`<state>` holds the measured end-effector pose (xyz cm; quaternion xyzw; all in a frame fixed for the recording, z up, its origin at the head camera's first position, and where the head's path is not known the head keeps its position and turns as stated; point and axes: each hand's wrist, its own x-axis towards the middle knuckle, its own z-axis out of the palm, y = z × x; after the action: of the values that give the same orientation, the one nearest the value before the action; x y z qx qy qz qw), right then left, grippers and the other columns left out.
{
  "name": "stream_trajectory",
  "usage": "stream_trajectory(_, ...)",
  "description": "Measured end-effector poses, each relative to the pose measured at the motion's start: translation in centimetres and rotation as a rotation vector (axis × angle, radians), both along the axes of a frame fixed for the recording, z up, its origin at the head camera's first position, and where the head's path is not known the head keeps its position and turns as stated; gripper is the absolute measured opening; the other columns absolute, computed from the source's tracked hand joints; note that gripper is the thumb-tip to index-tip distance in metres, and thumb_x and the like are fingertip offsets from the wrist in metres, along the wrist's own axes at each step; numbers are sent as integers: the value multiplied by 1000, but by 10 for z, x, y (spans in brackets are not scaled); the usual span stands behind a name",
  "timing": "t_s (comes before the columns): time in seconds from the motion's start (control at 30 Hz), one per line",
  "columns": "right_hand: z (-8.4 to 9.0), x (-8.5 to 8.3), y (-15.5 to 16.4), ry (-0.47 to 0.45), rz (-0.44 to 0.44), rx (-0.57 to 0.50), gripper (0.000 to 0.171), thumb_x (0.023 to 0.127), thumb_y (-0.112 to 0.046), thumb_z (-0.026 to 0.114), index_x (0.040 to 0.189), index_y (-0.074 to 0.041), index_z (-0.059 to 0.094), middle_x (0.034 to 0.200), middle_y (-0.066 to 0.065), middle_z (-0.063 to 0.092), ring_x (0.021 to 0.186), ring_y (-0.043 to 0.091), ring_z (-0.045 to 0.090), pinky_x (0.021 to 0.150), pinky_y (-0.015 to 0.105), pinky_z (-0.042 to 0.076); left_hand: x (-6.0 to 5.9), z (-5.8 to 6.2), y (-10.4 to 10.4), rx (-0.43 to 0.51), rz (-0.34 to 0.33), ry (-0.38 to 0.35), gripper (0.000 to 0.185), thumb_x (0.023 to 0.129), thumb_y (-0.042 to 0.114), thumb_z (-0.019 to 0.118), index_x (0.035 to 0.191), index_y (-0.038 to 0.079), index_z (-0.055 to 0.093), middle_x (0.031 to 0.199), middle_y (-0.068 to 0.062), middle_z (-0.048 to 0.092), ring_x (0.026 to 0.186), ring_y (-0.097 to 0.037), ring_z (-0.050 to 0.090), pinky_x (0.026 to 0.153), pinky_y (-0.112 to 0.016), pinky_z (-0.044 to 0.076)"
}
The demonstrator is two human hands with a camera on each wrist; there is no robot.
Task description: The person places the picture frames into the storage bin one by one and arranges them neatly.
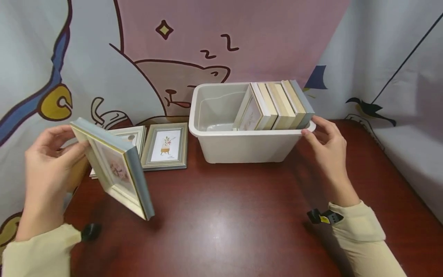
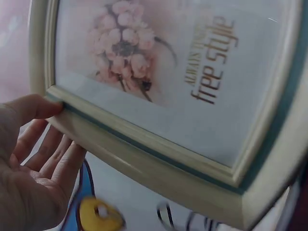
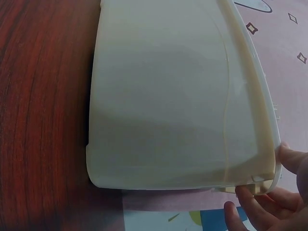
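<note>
My left hand (image 1: 52,161) holds a picture frame (image 1: 117,169) by one edge, thumb on the front moulding and fingers behind it. The frame is raised and tilted over the left of the table. In the left wrist view its picture frame (image 2: 144,86) has a cream border, pink flowers and the words "free style". My right hand (image 1: 327,144) grips the right rim corner of a white plastic bin (image 1: 242,148). Several picture frames (image 1: 277,107) stand on edge in the bin's right part. The right wrist view shows the bin's outer wall (image 3: 159,106), with the right hand (image 3: 274,197) at its rim.
Left of the bin, a picture frame (image 1: 166,146) with a plant print lies flat on the dark red table (image 1: 214,215). Beside it is a whitish frame (image 1: 140,132), partly hidden by the raised one. A cartoon-print curtain (image 1: 270,34) hangs behind.
</note>
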<state>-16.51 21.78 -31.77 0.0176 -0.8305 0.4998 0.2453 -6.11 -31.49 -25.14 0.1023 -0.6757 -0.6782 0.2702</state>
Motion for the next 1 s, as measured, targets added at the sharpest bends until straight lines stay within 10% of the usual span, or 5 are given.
stream_trajectory(0.27,-7,4,0,-16,8,0,47,84,-15,71,129,-12,58,122,6,57,88,-9,58,76,4,46,-41,52,51,315,-204,320,43,74,-18,67,112,-1,56,106,-16,63,86,-25,64,63,-27,57)
stream_trajectory(0.5,-11,12,-1,-36,-3,18,48,85,-18,70,131,-16,57,124,5,56,90,-8,58,78,4,46,-82,83,109,333,-249,387,37,77,-13,67,108,5,58,107,-14,63,91,-25,64,74,-30,56)
stream_trajectory(0.67,-9,12,0,-15,-3,20,47,85,-19,70,130,-16,58,123,5,57,90,-8,58,79,5,46,-118,86,150,288,-249,419,34,79,-18,52,101,8,56,103,-8,61,73,-16,59,57,-20,45)
stream_trajectory(1.0,1,6,-1,12,2,4,46,85,-19,71,129,-16,58,123,3,57,91,-6,59,78,5,47,-180,48,206,142,-230,313,32,83,-20,50,100,7,53,102,-3,59,94,-16,59,85,-25,48)
